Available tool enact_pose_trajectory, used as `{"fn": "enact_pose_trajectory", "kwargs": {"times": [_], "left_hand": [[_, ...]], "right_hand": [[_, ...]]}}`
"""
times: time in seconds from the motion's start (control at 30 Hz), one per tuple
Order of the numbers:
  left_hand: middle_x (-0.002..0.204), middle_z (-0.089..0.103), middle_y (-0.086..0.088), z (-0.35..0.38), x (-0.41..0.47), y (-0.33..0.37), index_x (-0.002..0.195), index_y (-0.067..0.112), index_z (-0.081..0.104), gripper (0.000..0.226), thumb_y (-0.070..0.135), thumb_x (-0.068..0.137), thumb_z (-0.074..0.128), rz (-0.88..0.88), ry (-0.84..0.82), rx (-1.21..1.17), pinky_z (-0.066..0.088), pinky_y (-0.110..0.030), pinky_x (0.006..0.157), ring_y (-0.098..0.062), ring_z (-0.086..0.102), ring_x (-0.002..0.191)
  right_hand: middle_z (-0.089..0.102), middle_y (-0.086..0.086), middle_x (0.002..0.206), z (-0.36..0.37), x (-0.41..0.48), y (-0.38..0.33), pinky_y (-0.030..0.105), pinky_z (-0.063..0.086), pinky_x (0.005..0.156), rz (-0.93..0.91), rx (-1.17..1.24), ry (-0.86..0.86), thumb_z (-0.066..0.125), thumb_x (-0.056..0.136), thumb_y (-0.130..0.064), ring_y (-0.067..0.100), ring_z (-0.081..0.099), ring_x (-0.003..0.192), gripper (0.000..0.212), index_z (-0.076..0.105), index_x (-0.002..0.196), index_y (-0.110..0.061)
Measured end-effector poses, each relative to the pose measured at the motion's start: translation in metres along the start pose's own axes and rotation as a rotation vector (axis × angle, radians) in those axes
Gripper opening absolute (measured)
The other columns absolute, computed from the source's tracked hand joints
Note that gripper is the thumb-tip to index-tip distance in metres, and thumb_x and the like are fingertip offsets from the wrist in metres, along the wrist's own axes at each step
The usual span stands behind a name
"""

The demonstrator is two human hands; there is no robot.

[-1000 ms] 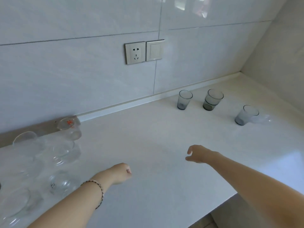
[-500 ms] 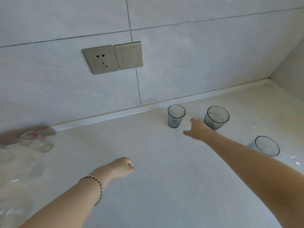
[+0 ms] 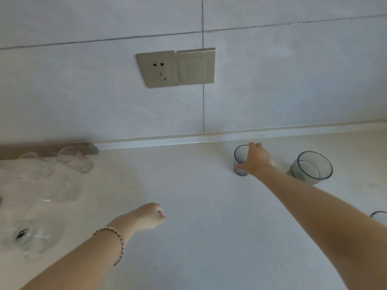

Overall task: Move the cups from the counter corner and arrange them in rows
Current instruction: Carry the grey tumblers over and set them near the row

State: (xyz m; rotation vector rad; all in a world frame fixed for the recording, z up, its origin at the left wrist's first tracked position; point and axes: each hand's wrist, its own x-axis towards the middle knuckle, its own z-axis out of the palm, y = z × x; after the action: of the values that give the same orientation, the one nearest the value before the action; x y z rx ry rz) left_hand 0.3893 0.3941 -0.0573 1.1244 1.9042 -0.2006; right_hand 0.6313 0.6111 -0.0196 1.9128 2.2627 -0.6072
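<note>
Pale tiled wall with a socket plate and switch; below it a white bench running along the wall.

Right hand has its grip wrapped round a small smoky-grey ribbed glass cup, which stands upright on the bench near the wall strip. Thumb on the near side, fingers over the far rim. Cup not visibly lifted.

Left hand: loose fist, holding nothing, hovering above mid-bench.

A wider grey cup stands just right of the held one. Clear glassware is clustered at far left, blurred.

Handling, judged: light, rigid, smooth, breakable. Hold at mid-wall and set down gently.
</note>
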Motion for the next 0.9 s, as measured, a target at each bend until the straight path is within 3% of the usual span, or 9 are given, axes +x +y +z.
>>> {"fn": "enact_pose_trajectory", "kwargs": {"times": [0.2, 0.43, 0.57, 0.63, 0.77, 0.9], "left_hand": [[0.082, 0.054, 0.006, 0.019, -0.039, -0.054, 0.093, 0.023, 0.052, 0.009, 0.026, 0.091, 0.044, -0.055, 0.011, -0.092, 0.041, -0.024, 0.069, -0.007, 0.051, 0.064], [0.089, 0.056, 0.004, 0.04, -0.11, -0.174, 0.079, 0.028, 0.051, 0.01, 0.027, 0.088, 0.046, -0.165, 0.11, -0.236, 0.041, -0.023, 0.074, -0.013, 0.055, 0.077], [0.086, 0.051, 0.003, 0.042, -0.155, -0.254, 0.088, 0.019, 0.051, 0.007, 0.024, 0.091, 0.046, -0.177, 0.195, -0.265, 0.037, -0.021, 0.066, -0.014, 0.049, 0.086], [0.083, 0.051, 0.003, 0.042, -0.179, -0.297, 0.087, 0.017, 0.05, 0.008, 0.022, 0.09, 0.045, -0.193, 0.2, -0.295, 0.035, -0.019, 0.058, -0.016, 0.048, 0.083], [0.074, 0.045, 0.005, 0.035, -0.225, -0.392, 0.084, 0.014, 0.048, 0.008, 0.015, 0.089, 0.04, -0.2, 0.186, -0.354, 0.031, -0.021, 0.057, -0.016, 0.042, 0.071], [0.077, 0.048, 0.003, 0.024, -0.261, -0.475, 0.089, 0.014, 0.05, 0.01, 0.015, 0.091, 0.04, -0.227, 0.203, -0.362, 0.03, -0.02, 0.055, -0.01, 0.04, 0.065]], "right_hand": [[0.042, 0.006, 0.136, 0.024, -0.058, -0.047, 0.033, 0.042, 0.097, -0.158, -0.069, -0.04, 0.072, 0.072, -0.043, 0.026, 0.046, 0.123, 0.082, 0.034, 0.139, -0.014], [0.038, 0.004, 0.142, 0.067, -0.151, -0.16, 0.033, 0.04, 0.102, -0.431, -0.107, -0.138, 0.071, 0.073, -0.045, 0.023, 0.042, 0.129, 0.088, 0.028, 0.145, -0.016], [0.038, 0.003, 0.142, 0.098, -0.211, -0.236, 0.033, 0.039, 0.104, -0.563, -0.146, -0.188, 0.071, 0.073, -0.044, 0.023, 0.042, 0.13, 0.089, 0.028, 0.146, -0.017], [0.038, 0.002, 0.142, 0.114, -0.242, -0.275, 0.033, 0.04, 0.104, -0.619, -0.172, -0.197, 0.071, 0.072, -0.045, 0.022, 0.041, 0.131, 0.089, 0.028, 0.146, -0.018], [0.04, 0.003, 0.141, 0.143, -0.302, -0.353, 0.033, 0.041, 0.101, -0.667, -0.196, -0.182, 0.07, 0.072, -0.048, 0.022, 0.044, 0.129, 0.088, 0.03, 0.144, -0.018], [0.042, 0.003, 0.138, 0.174, -0.35, -0.426, 0.034, 0.042, 0.101, -0.68, -0.211, -0.219, 0.071, 0.071, -0.048, 0.023, 0.046, 0.127, 0.087, 0.033, 0.143, -0.018]]}}
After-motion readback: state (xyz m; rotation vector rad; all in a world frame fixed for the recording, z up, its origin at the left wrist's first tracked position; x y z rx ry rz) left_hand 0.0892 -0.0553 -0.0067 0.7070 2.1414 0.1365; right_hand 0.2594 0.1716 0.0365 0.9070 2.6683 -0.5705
